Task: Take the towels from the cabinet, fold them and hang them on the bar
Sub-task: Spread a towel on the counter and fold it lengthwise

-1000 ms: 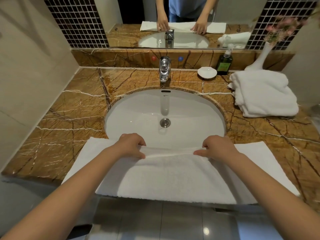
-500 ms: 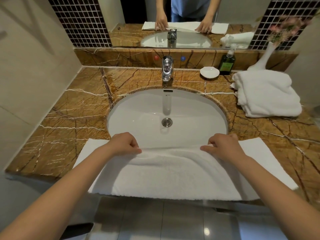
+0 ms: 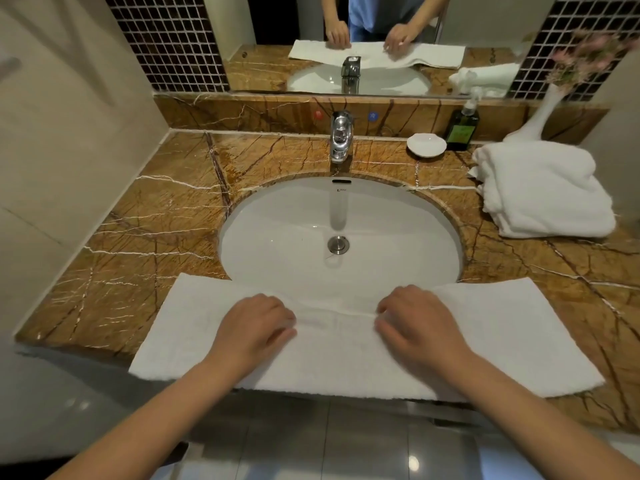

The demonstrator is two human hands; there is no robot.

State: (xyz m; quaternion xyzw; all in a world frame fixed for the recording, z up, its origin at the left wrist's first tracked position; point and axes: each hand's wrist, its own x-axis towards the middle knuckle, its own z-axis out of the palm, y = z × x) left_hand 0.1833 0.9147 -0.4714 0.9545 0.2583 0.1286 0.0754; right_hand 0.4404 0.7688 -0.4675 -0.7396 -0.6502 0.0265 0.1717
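Left hand (image 3: 256, 323): grip clamped on the towel (image 3: 519, 334), pinching its far folded edge.
Right hand (image 3: 415, 323): likewise clamped, probably to keep the fold square.
Towel's place: under both grips, flat on the counter (image 3: 156, 244), bridging the sink (image 3: 311, 220).
Spare towels (image 3: 543, 192): well beyond the right grip.

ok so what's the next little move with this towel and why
Probably sweep both hands outward along the towel to flatten it. The left hand and right hand lie near its middle, and a raised crease runs between them. That part of the towel lies over the front of the sink, so smoothing first would likely give a cleaner next fold.
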